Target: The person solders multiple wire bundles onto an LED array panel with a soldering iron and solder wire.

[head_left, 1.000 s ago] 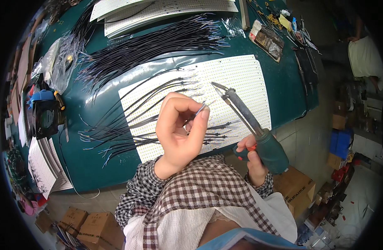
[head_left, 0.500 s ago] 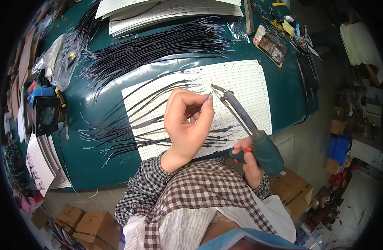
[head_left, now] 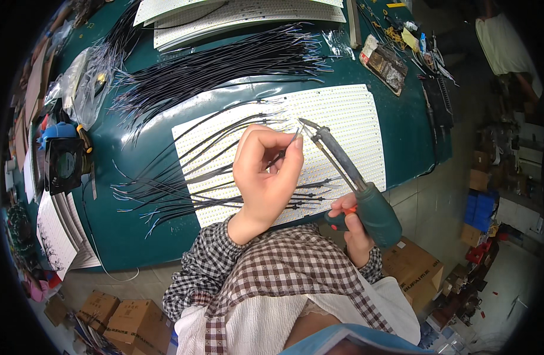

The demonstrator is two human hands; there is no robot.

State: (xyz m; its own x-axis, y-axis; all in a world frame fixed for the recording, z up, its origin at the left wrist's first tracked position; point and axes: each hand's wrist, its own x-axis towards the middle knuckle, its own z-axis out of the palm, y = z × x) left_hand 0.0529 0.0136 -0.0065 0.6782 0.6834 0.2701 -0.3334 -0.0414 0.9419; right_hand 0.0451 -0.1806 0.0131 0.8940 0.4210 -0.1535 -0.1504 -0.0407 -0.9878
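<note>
My left hand [head_left: 264, 177] is closed in a pinch above the white LED board [head_left: 343, 118]. Between thumb and forefinger is a thin dark cable [head_left: 295, 136], its stripped end pointing up. My right hand [head_left: 358, 236] wraps round the green handle of a soldering gun [head_left: 378, 216] with a red trigger. The gun's tip is close to the cable end; whether they touch I cannot tell. Several black cables [head_left: 165, 177] lie with one end on the board and the other on the green table [head_left: 115, 234].
Behind the board lies a large bundle of black cables [head_left: 224, 65], with stacked white boards [head_left: 248, 23] beyond. A dirty solder tray [head_left: 384, 64] sits at far right. At left stand a black fan [head_left: 66, 164] and paper-thin white sheets [head_left: 62, 236]. Cartons [head_left: 136, 325] rest below the table.
The soldering gun and my right hand have shifted very slightly left and up. My left hand holds the cable in nearly the same place.
</note>
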